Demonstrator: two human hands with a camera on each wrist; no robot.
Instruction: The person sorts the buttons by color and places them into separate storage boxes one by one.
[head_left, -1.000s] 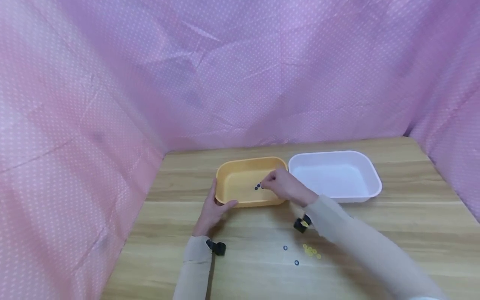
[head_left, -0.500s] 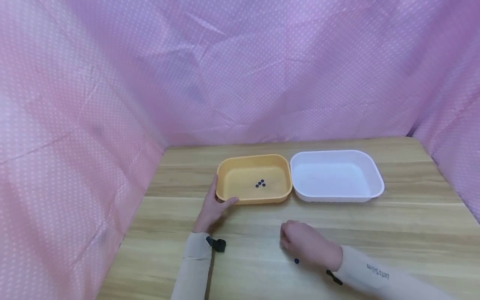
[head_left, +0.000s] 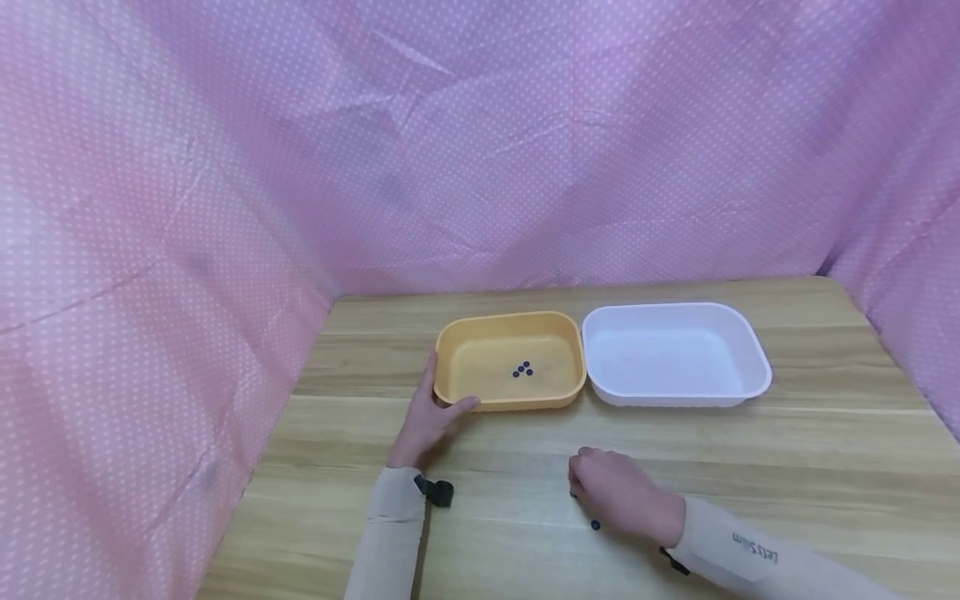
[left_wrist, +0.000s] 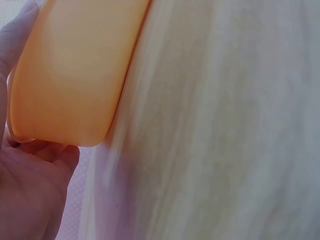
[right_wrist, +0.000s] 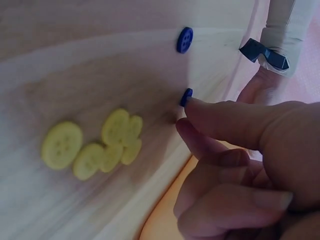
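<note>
My left hand (head_left: 424, 421) holds the near left corner of the orange tray (head_left: 517, 405), its thumb along the front wall and its fingers along the left side. Inside that tray lie several dark blue buttons (head_left: 521, 369). Low over the table, my right hand (head_left: 618, 492) has its fingers curled. In the right wrist view, its thumb tip meets the edge of a blue button (right_wrist: 186, 96); whether the button is pinched cannot be told. Another blue button (right_wrist: 185, 40) lies close by on the wood. Several yellow buttons (right_wrist: 62, 145) sit grouped there, hidden by the hand in the head view.
A white tray (head_left: 678, 398) stands right of the orange one, their rims nearly touching. Both are toward the back of the wooden table (head_left: 517, 500). Pink dotted cloth (head_left: 480, 150) hangs behind and along the sides.
My right hand has come out of the orange tray and down to the buttons on the table. One more blue button shows in the tray. The left hand stays on the tray.
</note>
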